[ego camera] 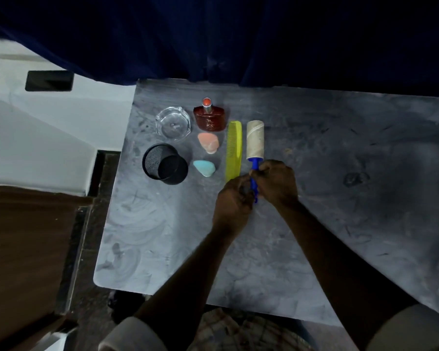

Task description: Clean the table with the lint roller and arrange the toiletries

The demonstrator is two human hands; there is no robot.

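The lint roller (255, 137), with a pale roll and a blue handle, lies on the grey table (340, 173), roll pointing away from me. My right hand (276, 183) and my left hand (232, 202) are both closed around its blue handle. Just left of the roller lies a yellow-green comb (234, 150). Left of the comb sit an orange sponge (208, 142), a light-blue sponge (204, 168) and a dark red perfume bottle (209, 117) with an orange-red cap.
A clear glass ashtray (173, 122) and a black mesh cup (164, 163) stand at the table's left side. A dark blue curtain (238, 41) hangs behind the table. A brown wooden surface (28, 236) lies to the left.
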